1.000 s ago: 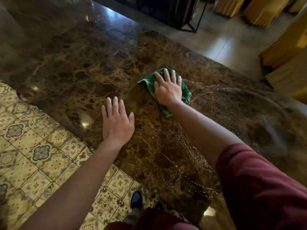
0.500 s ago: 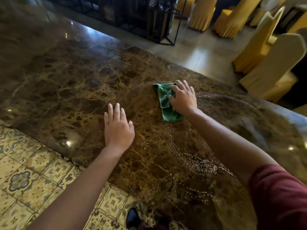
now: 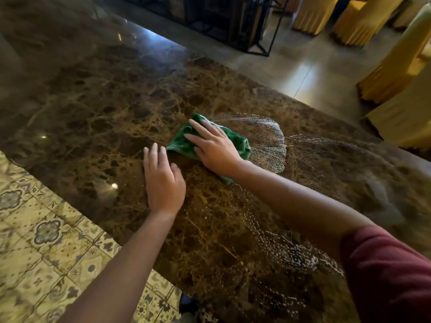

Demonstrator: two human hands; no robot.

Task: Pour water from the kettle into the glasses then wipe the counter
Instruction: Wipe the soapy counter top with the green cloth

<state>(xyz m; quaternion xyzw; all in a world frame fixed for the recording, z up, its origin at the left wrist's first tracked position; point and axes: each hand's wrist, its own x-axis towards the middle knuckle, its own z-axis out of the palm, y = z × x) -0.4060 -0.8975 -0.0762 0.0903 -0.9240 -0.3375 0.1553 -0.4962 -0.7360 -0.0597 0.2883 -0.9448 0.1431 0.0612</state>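
A green cloth point(image 3: 235, 138) lies on the brown marble counter point(image 3: 98, 108). My right hand point(image 3: 213, 148) presses flat on the cloth with its fingers straight and spread, pointing left. My left hand point(image 3: 163, 180) rests flat on the counter just in front of the cloth, fingers straight. Arcs of water streaks point(image 3: 268, 145) mark the counter to the right of the cloth and run down toward the near edge. Neither kettle nor glasses are in view.
The counter's near edge runs diagonally above a patterned tile floor point(image 3: 42, 234). Beyond the far edge stand chairs in yellow covers point(image 3: 396, 66) and a black metal frame point(image 3: 245, 24). My shoe point(image 3: 186, 304) shows by the counter's base.
My right hand has swept the cloth back left and toward my left hand, leaving fresh wet streaks to its right. My left hand has stayed in place on the counter.
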